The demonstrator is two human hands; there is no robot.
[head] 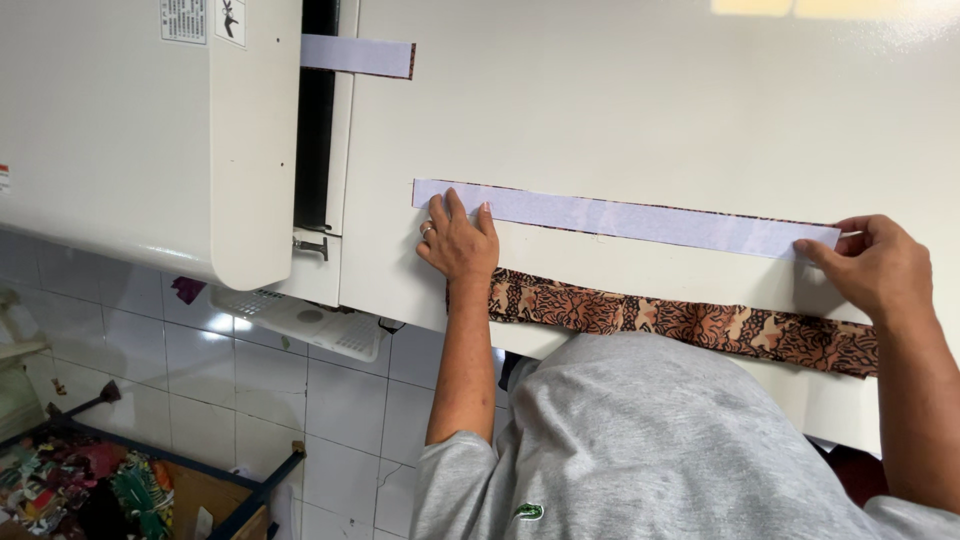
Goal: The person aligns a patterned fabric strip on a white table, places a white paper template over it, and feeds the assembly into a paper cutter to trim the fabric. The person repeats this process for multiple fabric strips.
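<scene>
While the long pale strip (625, 218) lies flat on the white table (650, 110), left hand (457, 243) presses its near end with flat, released fingers (440, 212) and right hand (880, 268) pinches the far end. Laying-out looks nearly done; patterned brown fabric band (690, 322) waits just beside it, untouched. A shorter pale strip (357, 55) sits at the machine slot (318, 110), judged already fed

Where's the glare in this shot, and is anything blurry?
Head view: glare washes out the white table at the top right edge; the left hand, right hand and pale strip are sharp; the scrap bin at bottom left looks slightly soft.
</scene>
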